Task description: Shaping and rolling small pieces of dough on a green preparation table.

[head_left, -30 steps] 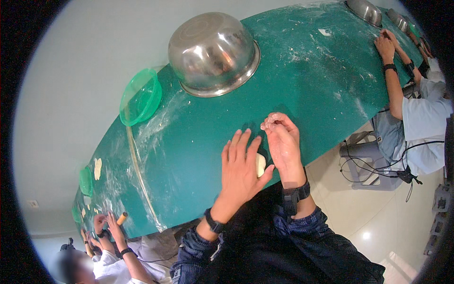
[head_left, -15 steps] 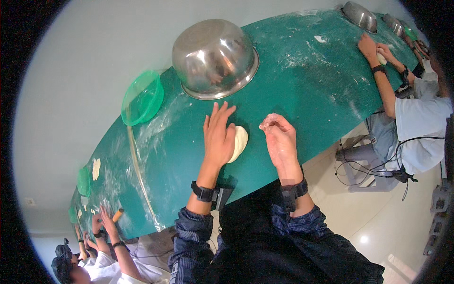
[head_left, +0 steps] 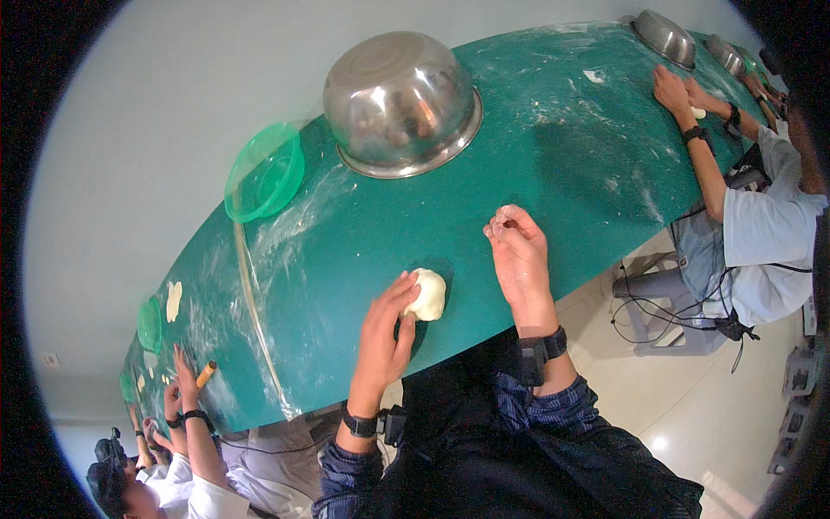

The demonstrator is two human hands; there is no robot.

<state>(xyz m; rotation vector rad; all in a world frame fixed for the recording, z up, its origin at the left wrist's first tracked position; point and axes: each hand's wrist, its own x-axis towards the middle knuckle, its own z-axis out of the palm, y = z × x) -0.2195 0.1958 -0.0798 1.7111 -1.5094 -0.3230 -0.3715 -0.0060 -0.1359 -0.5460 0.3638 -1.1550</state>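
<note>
A pale, rounded lump of dough [head_left: 429,297] rests on the green table in front of me. My left hand [head_left: 385,327] has its fingers and thumb closed on the dough's left side. Off to the right and apart from the dough, my right hand [head_left: 522,264] is raised with the fingertips curled together in a pinch. Whitish flour or dough residue coats those fingertips. Whether anything sits between them is hidden.
An upturned steel bowl [head_left: 399,104] stands beyond my hands, with a green plastic basket [head_left: 264,173] to its left. Flour dusts the green table [head_left: 484,346]. Co-workers sit at both sides; a rolling pin [head_left: 206,374] lies at the left, near one person's hands.
My left hand has drawn toward me and its outstretched fingers have bent around the dough. The dough has shifted nearer and looks rounder. My right hand stays nearly in place, still pinched.
</note>
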